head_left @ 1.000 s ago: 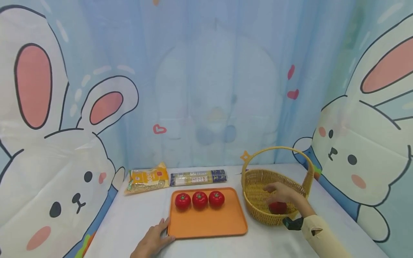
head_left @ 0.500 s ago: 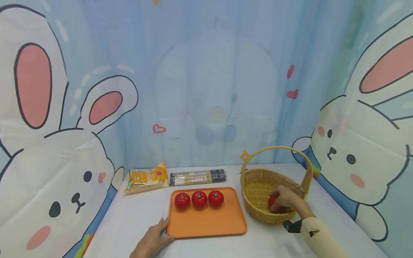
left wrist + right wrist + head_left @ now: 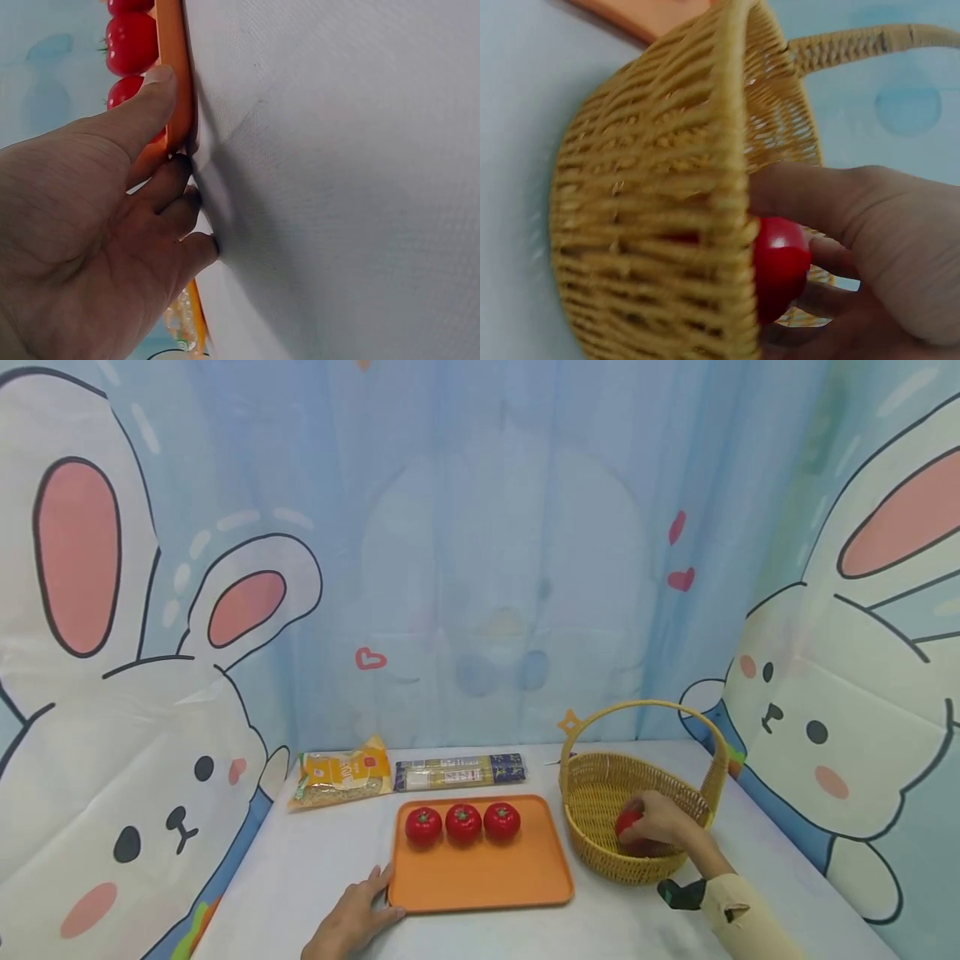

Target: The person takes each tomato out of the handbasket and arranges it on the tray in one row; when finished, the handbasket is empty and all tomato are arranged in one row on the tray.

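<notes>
In the head view, my right hand [image 3: 658, 822] reaches inside a yellow wicker basket [image 3: 600, 852] and grips a glossy red tomato [image 3: 628, 820]. The right wrist view shows the tomato [image 3: 778, 266] between thumb and fingers, partly behind the basket's rim [image 3: 731, 150]. More red shows below that hand; whether it is another tomato I cannot tell. My left hand [image 3: 352, 914] holds the near left corner of an orange tray [image 3: 480, 885]. Its thumb [image 3: 150, 105] lies against the tray's near edge, the other fingers at the left side. Three tomatoes [image 3: 463, 823] stand in a row along the tray's far side.
Behind the tray lie a yellow bag of grain-like food [image 3: 343, 777] and a long packet with dark blue ends [image 3: 460, 772]. The basket's tall arched handle [image 3: 652, 703] rises over the opening. A light blue curtain [image 3: 502, 568] with rabbit prints surrounds the white table [image 3: 270, 877].
My right hand has lowered into the basket and taken hold of the tomato, shifting it slightly left in the last half second. The left hand and tray have stayed in place.
</notes>
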`<state>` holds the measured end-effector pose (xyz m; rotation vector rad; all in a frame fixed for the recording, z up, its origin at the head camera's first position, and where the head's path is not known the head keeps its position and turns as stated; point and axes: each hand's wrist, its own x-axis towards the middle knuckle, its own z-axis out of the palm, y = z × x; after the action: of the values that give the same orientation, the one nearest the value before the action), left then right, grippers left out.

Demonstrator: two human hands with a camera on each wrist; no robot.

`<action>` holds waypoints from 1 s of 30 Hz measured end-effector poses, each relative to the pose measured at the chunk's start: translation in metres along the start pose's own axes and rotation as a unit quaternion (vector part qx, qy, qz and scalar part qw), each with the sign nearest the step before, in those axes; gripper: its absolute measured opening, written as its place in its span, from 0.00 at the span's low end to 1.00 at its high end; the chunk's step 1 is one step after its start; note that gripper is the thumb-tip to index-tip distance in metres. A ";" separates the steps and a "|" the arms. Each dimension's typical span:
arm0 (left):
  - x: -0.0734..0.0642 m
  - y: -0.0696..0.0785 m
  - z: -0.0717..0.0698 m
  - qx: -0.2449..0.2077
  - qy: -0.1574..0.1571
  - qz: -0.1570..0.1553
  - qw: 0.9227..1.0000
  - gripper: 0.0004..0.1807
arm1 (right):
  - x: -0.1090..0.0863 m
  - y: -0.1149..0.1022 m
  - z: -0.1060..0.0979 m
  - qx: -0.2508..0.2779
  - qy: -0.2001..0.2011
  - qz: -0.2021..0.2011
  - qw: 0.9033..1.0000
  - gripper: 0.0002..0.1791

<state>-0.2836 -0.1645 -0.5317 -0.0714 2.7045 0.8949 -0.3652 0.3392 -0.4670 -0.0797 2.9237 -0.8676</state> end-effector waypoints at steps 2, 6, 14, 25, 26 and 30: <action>0.000 0.000 0.000 0.000 -0.001 0.003 1.000 0.43 | -0.001 -0.004 -0.001 0.006 -0.001 -0.004 1.000 0.29; -0.001 0.000 -0.001 0.004 -0.003 0.012 1.000 0.43 | -0.004 -0.014 -0.006 0.007 -0.002 -0.008 1.000 0.30; -0.002 0.001 -0.003 0.013 -0.006 -0.003 1.000 0.43 | -0.014 -0.034 -0.011 0.040 -0.030 -0.034 0.998 0.30; -0.002 0.000 -0.002 0.023 -0.006 -0.006 1.000 0.43 | -0.028 -0.061 -0.010 0.099 -0.077 -0.111 0.986 0.29; -0.002 0.000 -0.002 0.024 -0.005 -0.005 1.000 0.43 | -0.029 -0.063 -0.010 0.102 -0.081 -0.118 0.984 0.29; -0.002 0.000 -0.003 0.029 -0.004 -0.004 1.000 0.43 | -0.030 -0.071 -0.008 0.112 -0.103 -0.141 0.978 0.30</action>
<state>-0.2820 -0.1665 -0.5292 -0.0660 2.7193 0.8123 -0.3340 0.2863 -0.4194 -0.5426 2.6413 -1.1459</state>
